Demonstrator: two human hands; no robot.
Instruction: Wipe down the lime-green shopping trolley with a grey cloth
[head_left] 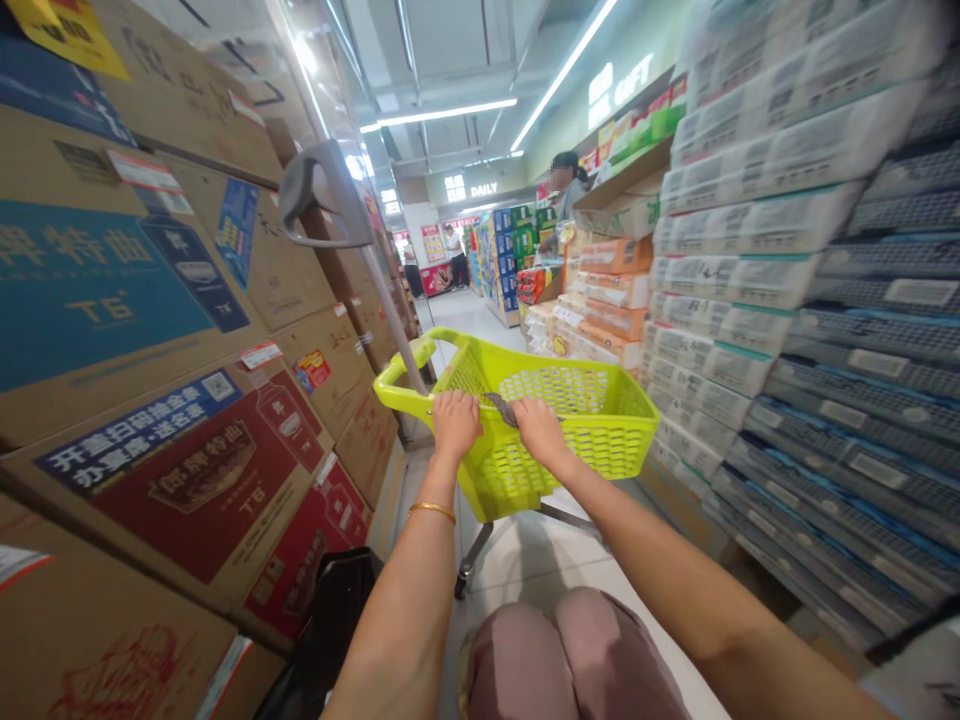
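Supermarket aisle (459, 308): basket's rim (604, 420) lies under the fingers (457, 404).

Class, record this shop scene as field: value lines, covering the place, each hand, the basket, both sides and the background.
Place: shop aisle, pale tiled floor
Left hand: curled over the basket's near rim, gold bangle on wrist
Right hand: curled around a dark grey strip at that rim
Basket: yellow-green, slotted sides, wheeled leg below
Left side: stacked printed cartons
Right side: stacked wrapped packs
Background: a person; "DAILY" sign
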